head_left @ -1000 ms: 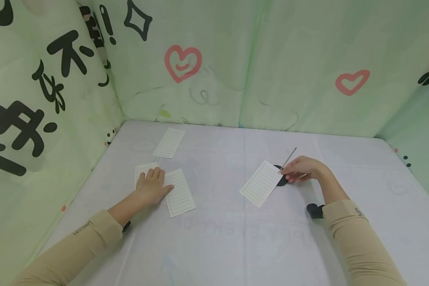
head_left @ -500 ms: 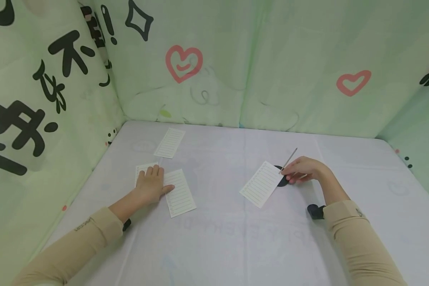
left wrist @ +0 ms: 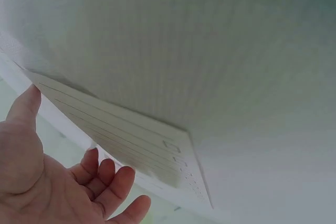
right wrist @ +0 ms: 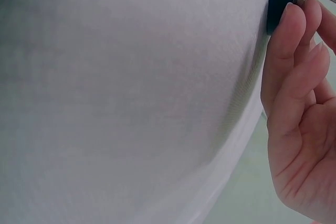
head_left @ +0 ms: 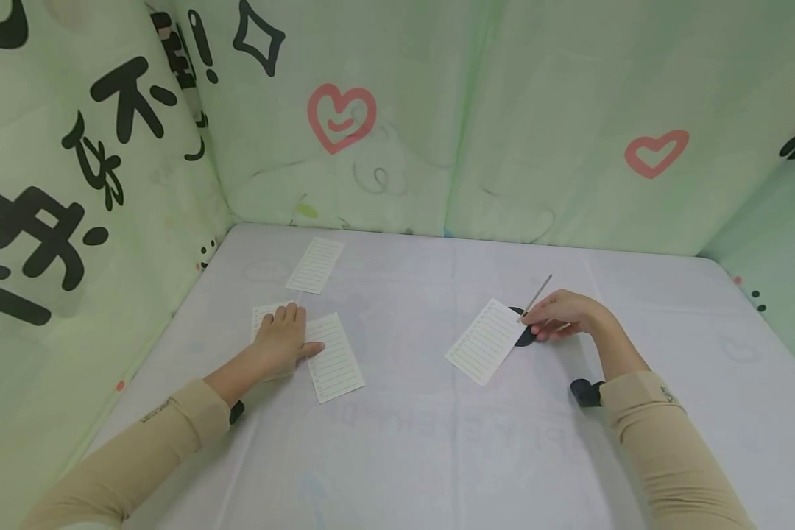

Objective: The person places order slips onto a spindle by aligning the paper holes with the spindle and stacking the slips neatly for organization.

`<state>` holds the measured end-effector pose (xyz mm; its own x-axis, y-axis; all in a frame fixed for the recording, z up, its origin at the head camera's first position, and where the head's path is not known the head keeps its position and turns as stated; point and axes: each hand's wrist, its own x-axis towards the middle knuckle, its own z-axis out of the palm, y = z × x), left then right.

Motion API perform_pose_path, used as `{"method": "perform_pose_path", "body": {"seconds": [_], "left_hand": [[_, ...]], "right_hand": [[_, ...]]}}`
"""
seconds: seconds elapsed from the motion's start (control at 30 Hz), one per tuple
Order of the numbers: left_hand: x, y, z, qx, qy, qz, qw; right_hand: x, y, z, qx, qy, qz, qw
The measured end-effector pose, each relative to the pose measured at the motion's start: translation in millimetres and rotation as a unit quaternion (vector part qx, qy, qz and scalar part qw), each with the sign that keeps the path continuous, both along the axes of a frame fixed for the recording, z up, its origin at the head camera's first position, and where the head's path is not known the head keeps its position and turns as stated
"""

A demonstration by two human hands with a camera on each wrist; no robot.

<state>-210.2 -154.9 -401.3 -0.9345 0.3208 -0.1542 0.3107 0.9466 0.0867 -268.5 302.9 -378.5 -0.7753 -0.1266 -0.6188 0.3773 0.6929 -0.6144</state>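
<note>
My left hand [head_left: 280, 346] rests over a white lined card [head_left: 262, 313], most of which it covers. Its thumb touches the edge of a second lined card [head_left: 334, 357] to the right, and its fingers are loosely bent. In the left wrist view a lined card [left wrist: 126, 124] lies just beyond the fingertips. On the right, my right hand [head_left: 559, 313] pinches the lower end of a thin stick [head_left: 536, 294] slanting up. This is beside the corner of another lined card [head_left: 483, 342]. A dark round disc [head_left: 525, 337] sits under that corner, partly hidden by the hand and card.
A further lined card [head_left: 315, 265] lies near the table's back left. The white-covered table [head_left: 404, 449] meets green patterned curtains [head_left: 543, 110] at the back and sides. Black wrist mounts [head_left: 586, 392] sit at the cuffs.
My left hand's fingers have shifted slightly up and bent a little more, and the lower edge of the card beneath now shows below the wrist. The right hand holds still.
</note>
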Motion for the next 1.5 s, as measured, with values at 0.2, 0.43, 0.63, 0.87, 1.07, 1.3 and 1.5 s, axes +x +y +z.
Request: {"method": "perform_pose_path", "body": {"seconds": [0.2, 0.43, 0.63, 0.87, 1.07, 1.3, 1.5], "left_hand": [[-4.1, 0.9, 0.8, 0.008, -0.016, -0.006, 0.9998], [-3.2, 6.3, -1.7, 0.001, 0.01, -0.028, 0.9996], [0.3, 16.3, 3.3, -0.035, 0.037, -0.034, 0.9981], [3.6, 20.5, 2.4, -0.013, 0.072, -0.051, 0.996], [7.4, 24.0, 1.4, 0.014, 0.111, -0.058, 0.992], [1.9, 30.6, 9.5, 0.128, 0.057, -0.04, 0.9893], [-15.7, 36.1, 25.7, 0.341, -0.099, -0.004, 0.9348]], "right_hand": [[0.8, 0.4, 0.3, -0.002, 0.002, 0.001, 1.0], [1.7, 0.3, 1.1, -0.002, 0.006, 0.001, 1.0], [2.1, 0.3, 1.4, -0.001, 0.008, 0.001, 1.0], [1.5, 0.9, 0.6, -0.001, 0.008, 0.004, 1.0], [1.7, 0.9, 0.9, -0.003, 0.008, 0.003, 1.0], [1.6, 1.3, -0.2, -0.005, 0.008, 0.003, 1.0], [1.0, 0.5, -0.3, 0.0, 0.011, 0.005, 1.0]]}}
